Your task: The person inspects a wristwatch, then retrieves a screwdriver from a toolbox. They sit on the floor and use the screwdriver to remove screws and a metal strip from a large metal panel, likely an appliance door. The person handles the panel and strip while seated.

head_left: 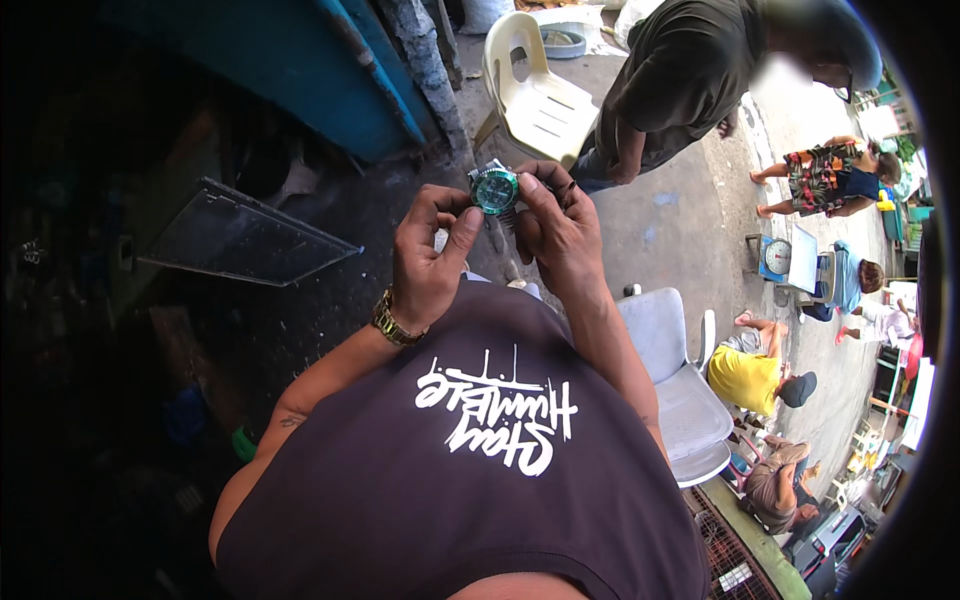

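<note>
A wristwatch point(494, 190) with a green bezel and a metal bracelet is held up between my two hands, its dial facing me. My left hand point(430, 243) pinches the watch's left side between thumb and bent fingers. On that wrist sits another watch with a gold-coloured band point(393, 318). My right hand point(562, 222) grips the right edge of the case with thumb and forefinger, the other fingers curled behind. Part of the bracelet hangs below the case between the hands; the rest is hidden by my fingers.
A cream plastic chair point(540, 100) stands ahead, beside a person in dark clothes point(680, 70). Near my right arm is a grey chair point(680, 400). Left lies a dark flat panel point(260, 235) below a blue wall point(270, 60). Several people and a dial scale point(777, 257) are farther right.
</note>
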Demonstrator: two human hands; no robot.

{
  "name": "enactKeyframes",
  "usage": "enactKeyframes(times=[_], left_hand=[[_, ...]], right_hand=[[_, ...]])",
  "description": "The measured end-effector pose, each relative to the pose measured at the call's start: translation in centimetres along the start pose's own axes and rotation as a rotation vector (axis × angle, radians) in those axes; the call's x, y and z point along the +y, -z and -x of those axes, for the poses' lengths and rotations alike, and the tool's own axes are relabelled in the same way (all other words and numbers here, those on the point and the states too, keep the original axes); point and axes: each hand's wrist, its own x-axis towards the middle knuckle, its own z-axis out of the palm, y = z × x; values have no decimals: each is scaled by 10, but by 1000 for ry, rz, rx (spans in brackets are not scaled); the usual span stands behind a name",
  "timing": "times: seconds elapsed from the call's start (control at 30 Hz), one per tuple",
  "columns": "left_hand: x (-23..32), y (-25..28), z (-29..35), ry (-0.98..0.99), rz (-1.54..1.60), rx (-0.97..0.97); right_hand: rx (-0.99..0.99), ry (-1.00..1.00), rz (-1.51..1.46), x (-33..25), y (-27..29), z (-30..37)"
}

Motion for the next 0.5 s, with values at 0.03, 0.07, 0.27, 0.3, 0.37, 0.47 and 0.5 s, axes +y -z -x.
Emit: enactKeyframes(times=[0.03, 0.07, 0.27, 0.3, 0.37, 0.47, 0.5], left_hand=[[2, 0, 1, 26, 17, 29], [3, 0, 1, 28, 28, 48], [20, -3, -5, 69, 137, 123], [23, -3, -8, 57, 148, 130], [24, -4, -22, -214, -170, 98], [24, 5, -46, -623, -553, 28], [25, 10, -52, -745, -673, 0]], right_hand=[[6, 7, -25, -2, -2, 3], [14, 7, -44, -3, -5, 5], [36, 87, -27, -12, -12, 14], [27, 113, -14, -13, -11, 14], [58, 141, -51, -15, -8, 12], [52, 171, -99, -17, -2, 9], [57, 175, -103, -18, -2, 9]])
